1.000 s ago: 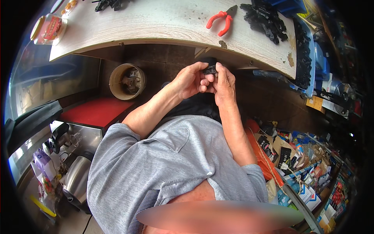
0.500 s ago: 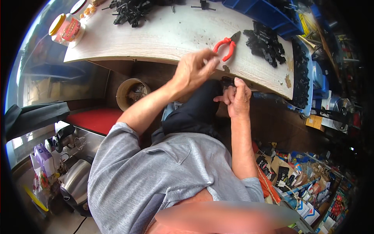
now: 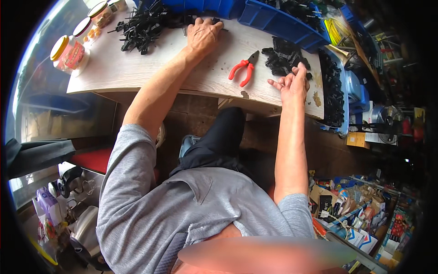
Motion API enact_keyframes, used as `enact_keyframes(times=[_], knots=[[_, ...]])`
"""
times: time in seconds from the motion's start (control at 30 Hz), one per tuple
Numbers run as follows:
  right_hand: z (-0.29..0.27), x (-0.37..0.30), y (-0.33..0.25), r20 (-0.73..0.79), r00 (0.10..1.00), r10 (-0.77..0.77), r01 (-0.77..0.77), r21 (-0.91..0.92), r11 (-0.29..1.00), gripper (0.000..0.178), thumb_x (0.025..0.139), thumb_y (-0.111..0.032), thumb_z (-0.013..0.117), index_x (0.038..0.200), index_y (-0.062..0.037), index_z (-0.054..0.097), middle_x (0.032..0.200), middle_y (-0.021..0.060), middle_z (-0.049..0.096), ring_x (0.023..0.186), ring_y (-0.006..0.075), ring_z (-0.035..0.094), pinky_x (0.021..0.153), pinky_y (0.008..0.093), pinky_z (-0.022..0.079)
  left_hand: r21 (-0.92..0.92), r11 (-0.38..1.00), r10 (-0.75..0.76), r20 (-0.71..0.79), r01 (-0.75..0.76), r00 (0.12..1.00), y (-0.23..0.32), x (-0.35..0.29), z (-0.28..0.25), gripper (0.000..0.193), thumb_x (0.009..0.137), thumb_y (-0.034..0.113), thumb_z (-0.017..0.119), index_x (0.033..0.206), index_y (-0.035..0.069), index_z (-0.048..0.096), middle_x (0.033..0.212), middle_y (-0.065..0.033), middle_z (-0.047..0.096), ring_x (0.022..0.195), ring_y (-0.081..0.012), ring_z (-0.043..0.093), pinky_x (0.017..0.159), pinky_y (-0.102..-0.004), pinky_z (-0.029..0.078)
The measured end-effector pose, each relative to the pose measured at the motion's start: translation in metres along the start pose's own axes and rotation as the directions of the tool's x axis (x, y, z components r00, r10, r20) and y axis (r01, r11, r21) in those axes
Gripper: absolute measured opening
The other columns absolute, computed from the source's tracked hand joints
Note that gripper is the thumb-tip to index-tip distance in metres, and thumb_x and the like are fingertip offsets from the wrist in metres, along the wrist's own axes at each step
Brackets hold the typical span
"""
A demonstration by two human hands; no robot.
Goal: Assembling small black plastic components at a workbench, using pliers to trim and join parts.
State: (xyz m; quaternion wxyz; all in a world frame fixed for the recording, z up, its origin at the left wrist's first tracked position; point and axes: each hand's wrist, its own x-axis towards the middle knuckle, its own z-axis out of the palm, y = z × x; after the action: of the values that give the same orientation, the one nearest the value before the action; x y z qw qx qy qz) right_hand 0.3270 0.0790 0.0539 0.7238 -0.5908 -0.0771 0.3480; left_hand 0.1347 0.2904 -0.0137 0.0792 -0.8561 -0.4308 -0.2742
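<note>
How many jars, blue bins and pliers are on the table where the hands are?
Jars with lids: 3, first one
Blue bins: 2, first one
Red-handled pliers: 1
Total: 6
The left hand lies on the pile of black parts; the right hand touches another black pile.

A pale wooden worktop [image 3: 137,68] fills the upper middle of the frame, its front edge curving with the lens. Blue bins [image 3: 273,20] line its far edge at the top. Under it the space is dark brown and shadowed. A red seat [image 3: 93,160] shows at the left, a steel kettle [image 3: 84,235] at the lower left. Cluttered shelves of small packets [image 3: 360,219] crowd the lower right. Daylight falls bright from the left.
</note>
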Motion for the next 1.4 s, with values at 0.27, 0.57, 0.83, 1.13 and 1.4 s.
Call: enact_keyframes(times=[0.27,0.57,0.83,1.13,1.4], knots=[[-0.018,-0.013,0.013,0.088,0.996,0.015,-0.013,-0.021,1.000,0.024,0.085,-0.028,0.068,0.082,-0.0093,0.052,0.047,0.0001,0.033,0.045,0.0160,0.045,0.056,0.0568,0.058,-0.134,0.990,0.050,-0.021,-0.052,0.999,0.007,-0.005,-0.018,0.018,0.086,0.023,0.063,0.104,0.019,0.066,0.098,-0.0108,0.064,0.095,-0.0336,0.062,0.076,-0.0448,0.053],[-0.019,-0.046,0.039,0.370,0.928,0.040,-0.016,-0.068,0.998,0.019,0.089,-0.023,0.066,0.095,-0.0077,0.056,0.050,-0.0007,0.037,0.044,0.0129,0.043,0.051,0.0447,0.056,-0.904,-0.052,-0.069,0.427,0.425,0.901,0.082,-0.088,-0.086,0.013,0.099,0.020,0.056,0.101,0.009,0.051,0.082,-0.0055,0.066,0.063,-0.0089,0.063,0.042,-0.0184,0.039],[-0.046,-0.060,0.077,0.515,0.857,-0.005,0.025,-0.032,0.999,0.015,0.089,-0.014,0.063,0.095,-0.0036,0.055,0.054,-0.0008,0.045,0.044,0.0095,0.041,0.045,0.0253,0.039,-0.680,-0.517,-0.036,0.624,0.520,0.781,0.136,-0.157,-0.078,0.013,0.098,0.016,0.058,0.108,0.008,0.054,0.073,-0.0036,0.061,0.056,-0.0063,0.055,0.043,-0.0186,0.040],[-0.067,-0.080,0.094,0.521,0.850,0.080,-0.029,-0.105,0.994,0.012,0.087,-0.014,0.054,0.094,-0.0046,0.051,0.060,-0.0008,0.047,0.047,0.0072,0.039,0.047,0.0235,0.040,-0.721,-0.428,-0.090,0.634,0.545,0.768,0.155,-0.195,-0.069,0.033,0.101,0.021,0.055,0.129,0.004,0.055,0.080,-0.0027,0.063,0.064,-0.0075,0.058,0.050,-0.0208,0.047],[-0.074,-0.089,0.102,0.521,0.841,0.143,-0.084,-0.135,0.987,0.009,0.086,-0.014,0.053,0.090,-0.0056,0.049,0.062,-0.0005,0.046,0.047,0.0059,0.038,0.044,0.0243,0.047,-0.618,-0.424,0.010,0.727,0.661,0.686,0.154,-0.208,-0.053,0.027,0.098,0.016,0.059,0.120,0.002,0.064,0.074,-0.0013,0.062,0.058,-0.0054,0.051,0.048,-0.0218,0.040]])
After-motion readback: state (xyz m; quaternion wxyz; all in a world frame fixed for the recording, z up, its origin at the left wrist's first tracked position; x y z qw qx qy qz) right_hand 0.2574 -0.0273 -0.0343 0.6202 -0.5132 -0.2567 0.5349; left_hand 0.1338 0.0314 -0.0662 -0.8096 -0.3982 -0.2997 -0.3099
